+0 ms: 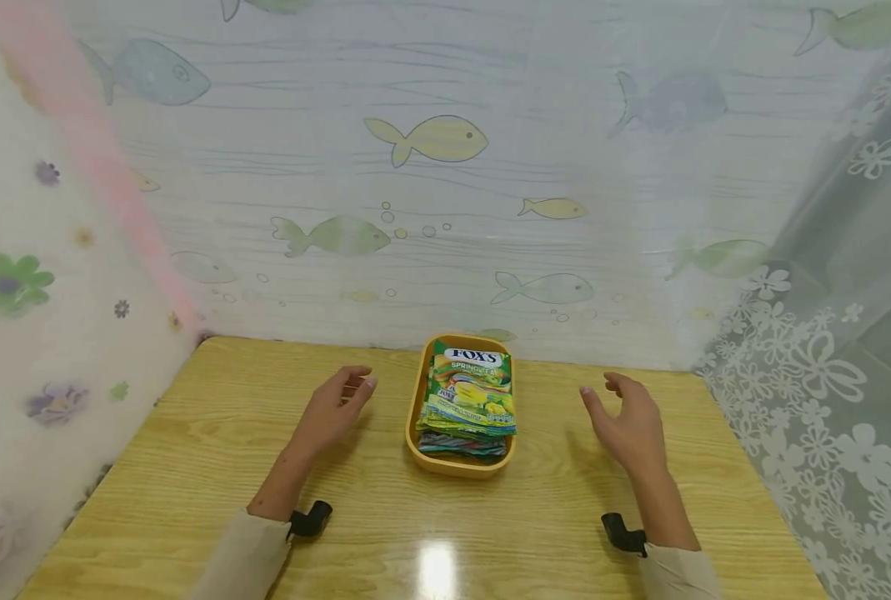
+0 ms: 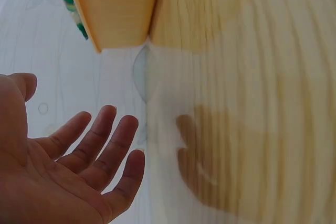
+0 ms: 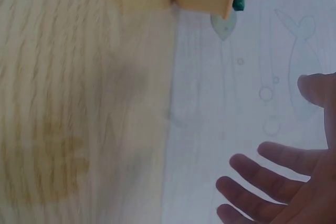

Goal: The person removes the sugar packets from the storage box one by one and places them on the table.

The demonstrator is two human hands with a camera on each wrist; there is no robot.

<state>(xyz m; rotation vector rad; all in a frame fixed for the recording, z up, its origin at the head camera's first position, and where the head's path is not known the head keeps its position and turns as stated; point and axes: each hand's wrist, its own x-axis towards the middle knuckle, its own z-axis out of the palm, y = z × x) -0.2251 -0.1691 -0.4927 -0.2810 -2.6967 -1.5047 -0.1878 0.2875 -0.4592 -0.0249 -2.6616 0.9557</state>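
Note:
An orange-yellow plastic basket (image 1: pixel 460 467) with rounded corners stands on the table between the two hands. Green candy packets (image 1: pixel 469 392) printed "FOX'S SPRING TEA" lie stacked in it, with darker striped packets (image 1: pixel 462 445) showing under them at the near end. To the left of the basket, my left hand (image 1: pixel 336 408) hovers over the wood, fingers loosely bent and holding nothing. My right hand (image 1: pixel 628 421) is held up on the other side, thumb and fingers apart, palm toward the basket. Both wrist views show a gap between hand and basket wall (image 2: pixel 115 9).
The wood-grain table (image 1: pixel 340 550) runs back to a pale wall covering (image 1: pixel 445 250) printed with fish. Flower-patterned covering (image 1: pixel 10 350) borders the left side, and a white lace-like curtain (image 1: pixel 828 417) hangs at the right. Black wrist mounts (image 1: pixel 312 519) sit at both sleeves.

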